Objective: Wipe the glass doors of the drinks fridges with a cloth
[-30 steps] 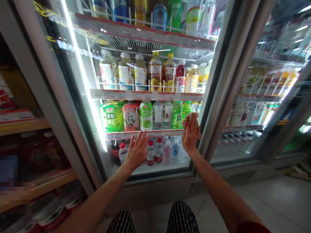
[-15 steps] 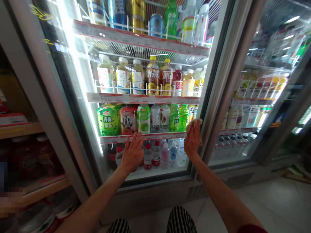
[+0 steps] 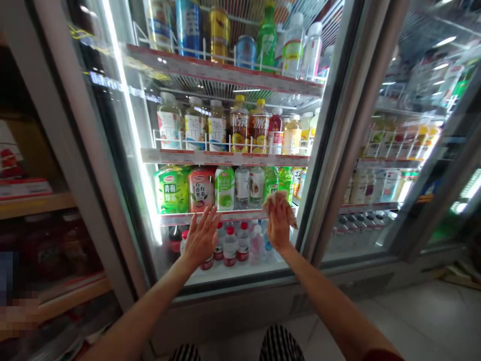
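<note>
My right hand (image 3: 278, 228) holds a crumpled pale cloth (image 3: 292, 216) pressed flat against the glass door (image 3: 240, 276) of a drinks fridge, in front of the lower shelf's green bottles (image 3: 271, 181). To its left, my left hand (image 3: 201, 238) is spread with its palm on or close to the same glass; it seems to hold nothing. Behind that hand, seen through the glass, are a red tea bottle (image 3: 202, 188) and red-capped bottles (image 3: 230, 245) on the bottom level.
A metal door frame (image 3: 338, 150) runs along the right, with a second fridge section of bottles (image 3: 376, 180) beyond. At the left stands a wooden shelf (image 3: 37, 204) with packaged goods. My striped knees (image 3: 281, 343) are below, over the tiled floor (image 3: 424, 321).
My right hand has slid the cloth left across the glass, away from the door frame. My left hand has shifted only slightly, and the view has tilted a little.
</note>
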A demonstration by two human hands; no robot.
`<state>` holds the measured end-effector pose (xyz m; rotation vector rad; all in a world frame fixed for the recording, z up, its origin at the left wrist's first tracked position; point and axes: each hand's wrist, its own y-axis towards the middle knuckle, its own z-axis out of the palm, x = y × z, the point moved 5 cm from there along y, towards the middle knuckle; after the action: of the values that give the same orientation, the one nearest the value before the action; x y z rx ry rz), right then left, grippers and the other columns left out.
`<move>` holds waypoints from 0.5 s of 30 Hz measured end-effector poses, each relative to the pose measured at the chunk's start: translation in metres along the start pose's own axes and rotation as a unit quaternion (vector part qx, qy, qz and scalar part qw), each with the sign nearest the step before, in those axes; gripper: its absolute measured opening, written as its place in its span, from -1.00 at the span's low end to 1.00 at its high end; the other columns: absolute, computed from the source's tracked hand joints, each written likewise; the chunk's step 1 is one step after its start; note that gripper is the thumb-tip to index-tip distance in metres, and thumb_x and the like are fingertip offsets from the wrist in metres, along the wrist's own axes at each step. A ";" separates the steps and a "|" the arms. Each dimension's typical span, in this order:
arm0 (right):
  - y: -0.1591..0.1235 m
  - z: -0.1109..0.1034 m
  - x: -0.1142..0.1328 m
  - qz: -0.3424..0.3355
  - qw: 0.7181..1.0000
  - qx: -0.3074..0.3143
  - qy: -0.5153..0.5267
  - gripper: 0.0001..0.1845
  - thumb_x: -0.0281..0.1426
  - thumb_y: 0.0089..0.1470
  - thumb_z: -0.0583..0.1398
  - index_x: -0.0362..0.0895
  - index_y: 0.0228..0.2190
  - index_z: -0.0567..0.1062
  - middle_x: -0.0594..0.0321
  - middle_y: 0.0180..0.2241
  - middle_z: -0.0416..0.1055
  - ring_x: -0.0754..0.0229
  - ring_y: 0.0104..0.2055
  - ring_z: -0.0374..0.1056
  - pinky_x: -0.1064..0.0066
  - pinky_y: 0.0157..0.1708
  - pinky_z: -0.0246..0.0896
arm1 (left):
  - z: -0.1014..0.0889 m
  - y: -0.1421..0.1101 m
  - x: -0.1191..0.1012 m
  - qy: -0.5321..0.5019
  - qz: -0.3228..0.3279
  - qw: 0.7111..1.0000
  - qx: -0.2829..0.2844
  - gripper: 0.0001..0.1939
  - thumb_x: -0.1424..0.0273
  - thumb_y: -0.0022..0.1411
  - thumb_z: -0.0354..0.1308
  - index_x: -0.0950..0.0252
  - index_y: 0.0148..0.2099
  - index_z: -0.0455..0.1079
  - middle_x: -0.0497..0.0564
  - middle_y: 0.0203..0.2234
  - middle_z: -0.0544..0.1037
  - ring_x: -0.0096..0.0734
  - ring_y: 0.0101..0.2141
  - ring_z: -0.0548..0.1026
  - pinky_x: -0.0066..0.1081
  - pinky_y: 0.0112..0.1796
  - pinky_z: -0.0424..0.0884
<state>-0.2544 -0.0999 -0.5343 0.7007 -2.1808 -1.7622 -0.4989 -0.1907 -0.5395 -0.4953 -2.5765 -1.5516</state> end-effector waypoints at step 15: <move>0.059 0.003 0.056 -0.158 0.987 0.034 0.012 -0.37 -0.50 0.11 -0.01 -0.04 0.21 0.01 0.20 0.26 -0.03 0.16 0.32 -0.24 0.06 0.27 -0.30 | -0.027 0.005 0.046 0.022 -0.068 0.997 -0.043 -0.28 0.42 0.19 -0.01 0.27 0.33 -0.23 0.17 0.25 -0.01 -0.18 0.26 -0.08 -0.06 0.21 -0.18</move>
<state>-0.3160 -0.1167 -0.4843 1.1322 -2.2210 -1.8145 -0.5434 -0.2013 -0.5112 -0.2952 -2.5679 -1.7004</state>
